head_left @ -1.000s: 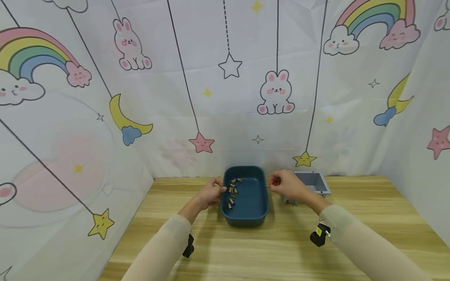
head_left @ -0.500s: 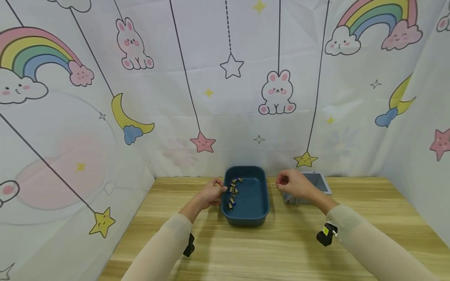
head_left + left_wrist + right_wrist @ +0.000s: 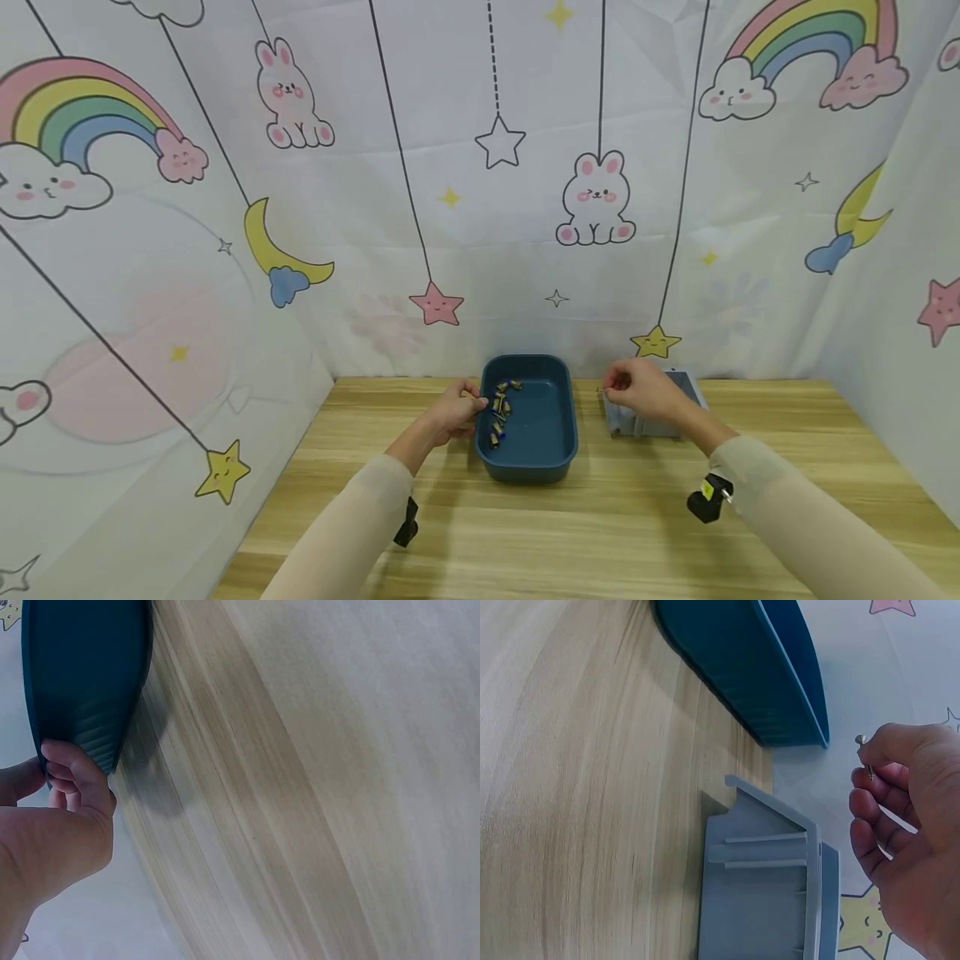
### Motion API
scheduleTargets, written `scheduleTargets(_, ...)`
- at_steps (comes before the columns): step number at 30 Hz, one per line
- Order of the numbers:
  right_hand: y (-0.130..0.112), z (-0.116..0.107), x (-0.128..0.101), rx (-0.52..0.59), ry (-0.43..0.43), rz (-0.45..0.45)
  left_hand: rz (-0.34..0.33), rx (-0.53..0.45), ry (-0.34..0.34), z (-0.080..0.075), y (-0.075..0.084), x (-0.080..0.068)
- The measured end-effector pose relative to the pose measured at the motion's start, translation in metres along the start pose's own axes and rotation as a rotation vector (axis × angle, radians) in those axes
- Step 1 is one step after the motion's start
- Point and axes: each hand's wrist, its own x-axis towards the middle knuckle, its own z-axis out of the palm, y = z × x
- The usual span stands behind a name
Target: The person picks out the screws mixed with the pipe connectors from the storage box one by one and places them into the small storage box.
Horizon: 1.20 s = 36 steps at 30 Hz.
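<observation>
My left hand (image 3: 453,411) grips the left wall of a dark teal bin (image 3: 527,473), thumb at the rim; in the left wrist view the fingers (image 3: 90,780) curl at its side. Along the left part of the bin's floor lie several small brass-coloured pieces (image 3: 500,406), some with blue, too small to name. Between thumb and forefinger my right hand (image 3: 639,388) pinches a small screw (image 3: 869,772), its head showing past the fingertips. That hand is above the left side of a grey bin (image 3: 651,427), partly covering it; what lies inside is hidden.
Both bins stand on a wood-grain table (image 3: 555,533), near its back edge, with a gap between them. A white cloth wall (image 3: 525,267) with printed rabbits, stars and rainbows rises behind and at both sides.
My right hand has moved right with the screw, from beside the teal bin's right rim to above the grey bin. My left hand keeps its hold on the teal bin.
</observation>
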Motion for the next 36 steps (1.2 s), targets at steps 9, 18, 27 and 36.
scheduleTargets(9,0.004,-0.008,-0.004,0.005,0.018,0.017,-0.004,0.003,0.006,0.002,0.002,0.001)
scheduleTargets(18,0.010,-0.013,-0.006,-0.023,0.046,0.018,0.004,0.004,0.013,0.001,0.003,0.002)
scheduleTargets(27,0.017,-0.015,-0.011,-0.017,0.054,0.000,-0.008,0.003,0.007,0.002,0.000,0.000)
scheduleTargets(36,0.027,-0.022,-0.015,-0.023,0.084,0.004,-0.001,0.003,0.009,0.001,-0.001,0.001)
